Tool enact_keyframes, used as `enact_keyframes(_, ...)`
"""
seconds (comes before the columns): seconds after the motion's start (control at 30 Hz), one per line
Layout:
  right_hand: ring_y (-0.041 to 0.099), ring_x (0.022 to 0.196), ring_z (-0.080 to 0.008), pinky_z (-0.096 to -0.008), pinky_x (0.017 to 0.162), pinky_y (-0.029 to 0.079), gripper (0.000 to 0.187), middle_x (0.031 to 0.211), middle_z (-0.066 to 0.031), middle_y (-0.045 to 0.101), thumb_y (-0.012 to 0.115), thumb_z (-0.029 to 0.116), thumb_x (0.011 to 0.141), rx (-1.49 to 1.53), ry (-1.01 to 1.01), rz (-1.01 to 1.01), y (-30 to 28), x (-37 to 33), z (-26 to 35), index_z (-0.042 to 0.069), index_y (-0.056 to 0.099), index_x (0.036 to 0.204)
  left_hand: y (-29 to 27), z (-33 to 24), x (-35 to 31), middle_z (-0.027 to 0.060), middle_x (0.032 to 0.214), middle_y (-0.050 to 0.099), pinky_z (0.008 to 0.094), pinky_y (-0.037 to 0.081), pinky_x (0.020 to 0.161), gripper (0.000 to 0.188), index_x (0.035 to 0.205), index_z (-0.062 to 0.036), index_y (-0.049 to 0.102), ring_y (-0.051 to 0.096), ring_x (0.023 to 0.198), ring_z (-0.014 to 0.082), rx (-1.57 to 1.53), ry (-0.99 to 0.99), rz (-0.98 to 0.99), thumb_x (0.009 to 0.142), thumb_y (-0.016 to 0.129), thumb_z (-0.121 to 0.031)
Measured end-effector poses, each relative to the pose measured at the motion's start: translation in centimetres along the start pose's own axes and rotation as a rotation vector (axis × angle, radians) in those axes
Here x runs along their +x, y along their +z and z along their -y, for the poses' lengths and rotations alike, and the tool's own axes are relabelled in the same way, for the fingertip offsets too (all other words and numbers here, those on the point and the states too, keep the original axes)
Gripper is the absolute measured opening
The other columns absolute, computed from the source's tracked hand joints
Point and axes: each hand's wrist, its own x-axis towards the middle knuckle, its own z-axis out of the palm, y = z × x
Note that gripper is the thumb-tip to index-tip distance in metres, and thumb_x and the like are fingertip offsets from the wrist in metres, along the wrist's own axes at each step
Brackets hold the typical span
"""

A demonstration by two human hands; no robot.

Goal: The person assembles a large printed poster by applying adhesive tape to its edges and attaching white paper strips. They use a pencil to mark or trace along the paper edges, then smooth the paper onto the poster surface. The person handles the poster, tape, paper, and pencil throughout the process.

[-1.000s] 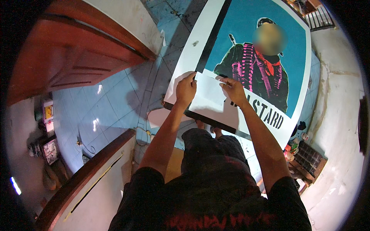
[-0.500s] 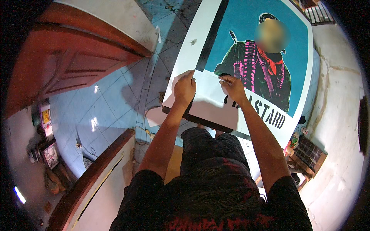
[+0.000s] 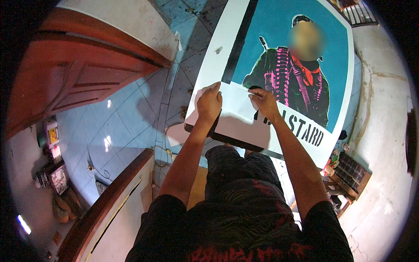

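A large painting [image 3: 262, 65] lies tilted in front of me, a dark-clothed figure with a red scarf on a teal ground above black stencilled lettering. Over its lower left part rests a small white sheet of paper [image 3: 235, 99], covering some of the lettering band. My left hand [image 3: 209, 103] is closed at the sheet's left edge, index finger along the upper left corner beside a black stripe. With thumb and fingers pinched, my right hand [image 3: 263, 103] holds the sheet's right edge near the figure's lower left. Part of the lettering is hidden behind that hand.
A red-brown wooden door [image 3: 87, 83] stands to the left over blue floor tiles [image 3: 118, 126]. A low wall with a wooden top [image 3: 109, 196] is at near left. At the right, a dark wooden crate-like object [image 3: 351, 172] sits by the pale wall [image 3: 379, 131].
The sheet's far edge has shifted slightly toward me and looks flatter against the painting. Both hands keep nearly the same place and grip.
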Motion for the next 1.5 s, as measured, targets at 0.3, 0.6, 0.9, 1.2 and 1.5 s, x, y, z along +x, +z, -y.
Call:
enact_keyframes(0.3, 0.067, 0.065, -0.0227, -0.0341, 0.068, 0.053, 0.029, 0.081, -0.0154, 0.072, 0.068, 0.022, 0.087, 0.052, -0.119, -0.081, 0.5, -0.4, -0.6, 0.003, 0.073, 0.108, -0.2, -0.6, 0.1, 0.0170, 0.117, 0.068, 0.0393, 0.053, 0.090, 0.037, 0.117, -0.0022, 0.066, 0.067, 0.102, 0.0342, -0.058, -0.021, -0.025, 0.079, 0.066, -0.003)
enact_keyframes(0.6, 0.069, 0.069, -0.0225, -0.0336, 0.069, 0.054, 0.028, 0.083, -0.0158, 0.073, 0.069, 0.023, 0.087, 0.029, -0.044, -0.038, 0.2, -0.4, -0.1, 0.003, 0.073, 0.107, -0.1, -0.4, 0.1, 0.0159, 0.116, 0.069, 0.0403, 0.053, 0.090, 0.037, 0.118, -0.0034, 0.067, 0.067, 0.100, 0.0332, -0.031, 0.010, -0.022, 0.081, 0.063, -0.004)
enact_keyframes(0.9, 0.069, 0.072, -0.0235, -0.0356, 0.073, 0.054, 0.028, 0.085, -0.0173, 0.073, 0.069, 0.024, 0.087, -0.032, -0.083, -0.045, 0.2, -0.2, -0.1, 0.004, 0.073, 0.107, 0.5, 0.2, 0.0, 0.0159, 0.107, 0.069, 0.0424, 0.054, 0.086, 0.036, 0.123, -0.0083, 0.065, 0.066, 0.098, 0.0327, 0.046, 0.011, 0.007, 0.088, 0.059, -0.012)
enact_keyframes(1.2, 0.068, 0.070, -0.0223, -0.0349, 0.071, 0.053, 0.028, 0.084, -0.0162, 0.072, 0.069, 0.023, 0.087, 0.010, -0.023, -0.018, 0.0, -0.4, 0.5, 0.004, 0.073, 0.107, 0.4, 0.0, 0.0, 0.0137, 0.112, 0.070, 0.0429, 0.050, 0.093, 0.035, 0.120, -0.0054, 0.067, 0.064, 0.103, 0.0324, 0.060, -0.026, 0.044, 0.085, 0.062, -0.011)
enact_keyframes(1.5, 0.071, 0.083, -0.0353, -0.0420, 0.078, 0.056, 0.032, 0.095, -0.0187, 0.073, 0.070, 0.030, 0.085, -0.128, -0.135, -0.147, 0.4, -0.5, 1.9, 0.005, 0.073, 0.105, 0.1, -0.8, 0.0, 0.0171, 0.112, 0.069, 0.0440, 0.050, 0.090, 0.041, 0.119, -0.0020, 0.065, 0.064, 0.103, 0.0341, 0.081, 0.033, 0.022, 0.084, 0.069, -0.024)
